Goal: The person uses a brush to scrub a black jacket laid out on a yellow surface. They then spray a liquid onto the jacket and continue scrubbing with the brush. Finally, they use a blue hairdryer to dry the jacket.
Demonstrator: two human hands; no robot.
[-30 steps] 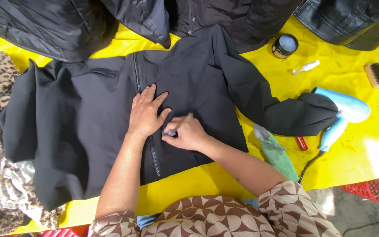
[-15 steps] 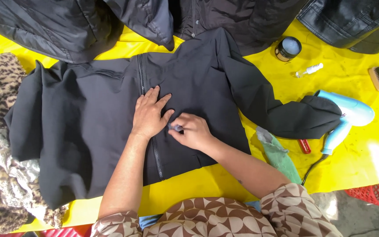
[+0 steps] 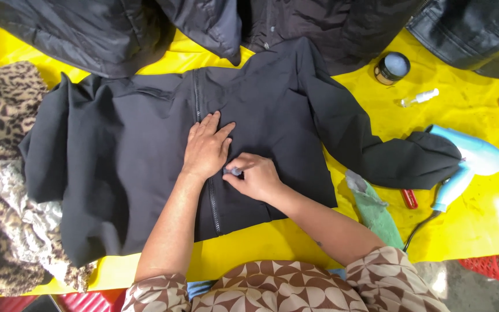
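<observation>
The black jacket [image 3: 145,150] is matt, smooth woven cloth with a toothed zipper [image 3: 212,202]. The yellow table cover [image 3: 469,110] looks slick and faintly glossy. The hair dryer [image 3: 469,164] is glossy light-blue plastic. The leopard-print fabric [image 3: 1,115] looks soft and fuzzy.

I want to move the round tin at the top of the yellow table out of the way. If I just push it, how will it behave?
The round tin looks short and wide with its lid up, so it would probably slide rather than tip. The yellow table cover looks smooth, so it may glide easily. Tipped onto its edge, its round shape could let it roll toward the small spray bottle.
</observation>
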